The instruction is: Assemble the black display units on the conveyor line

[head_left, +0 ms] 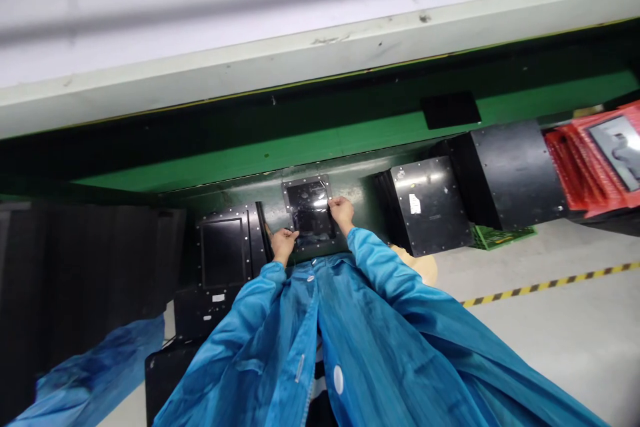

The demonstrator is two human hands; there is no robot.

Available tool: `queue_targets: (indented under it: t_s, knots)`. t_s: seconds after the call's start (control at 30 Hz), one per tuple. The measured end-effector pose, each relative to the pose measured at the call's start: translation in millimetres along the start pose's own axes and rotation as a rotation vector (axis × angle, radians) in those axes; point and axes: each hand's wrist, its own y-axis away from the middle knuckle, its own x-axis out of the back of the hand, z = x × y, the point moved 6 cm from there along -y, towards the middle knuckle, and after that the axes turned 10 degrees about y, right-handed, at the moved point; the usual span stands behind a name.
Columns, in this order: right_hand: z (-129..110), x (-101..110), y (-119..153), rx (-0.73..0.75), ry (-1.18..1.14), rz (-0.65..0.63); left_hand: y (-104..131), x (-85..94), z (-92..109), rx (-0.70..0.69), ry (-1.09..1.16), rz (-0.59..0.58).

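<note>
A glossy dark screen panel (pixel 311 213) lies within a black frame plate (pixel 289 195) that has small pale dots along its border. At the panel's lower left edge is my left hand (pixel 283 244), its fingers closed in a pinch on the panel. My right hand (pixel 342 213) pinches the opposite edge, higher up on the right. Both hands come from blue sleeves. Just left of my left hand stand black framed panels (pixel 223 252), one with a dark rectangular window. The undersides of my fingers are hidden.
Black boxes (pixel 431 205) with studded edges line the bench on the right. Beyond them are red padded sleeves (pixel 583 163) around screens. A dark flat plate (pixel 450 111) rests on the green surface (pixel 310 141). A pale ledge (pixel 280 70) runs across in front.
</note>
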Motion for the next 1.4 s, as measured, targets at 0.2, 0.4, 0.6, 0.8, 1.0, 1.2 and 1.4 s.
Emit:
queue_targets:
  t_s: [0.2, 0.4, 0.6, 0.8, 1.0, 1.2, 1.4]
  knots:
    - [30.1, 13.4, 19.8, 0.152, 0.325, -0.14, 14.4, 3.6, 7.9, -0.062, -0.253, -0.04]
    - [76.3, 4.7, 51.5, 0.098, 0.482, -0.275, 17.3, 2.7, -3.3, 0.01, -0.333, -0.193]
    - [76.9, 3.3, 58.4, 0.05, 0.452, -0.253, 11.3, -1.5, -5.9, 0.037, -0.32, -0.269]
    - [80.2, 0.2, 63.1, 0.026, 0.459, -0.252, 17.8, -0.6, -2.5, 0.047, -0.354, -0.225]
    - [84.4, -0.4, 57.5, -0.003, 0.433, -0.269, 16.3, -1.7, -1.0, 0.024, -0.326, -0.283]
    - [83.7, 0.0, 52.5, -0.003, 0.418, -0.254, 11.5, -3.9, -4.2, 0.05, -0.32, -0.258]
    - [77.1, 4.1, 54.5, 0.034, 0.457, -0.306, 18.8, -0.6, -4.2, 0.005, -0.377, -0.239]
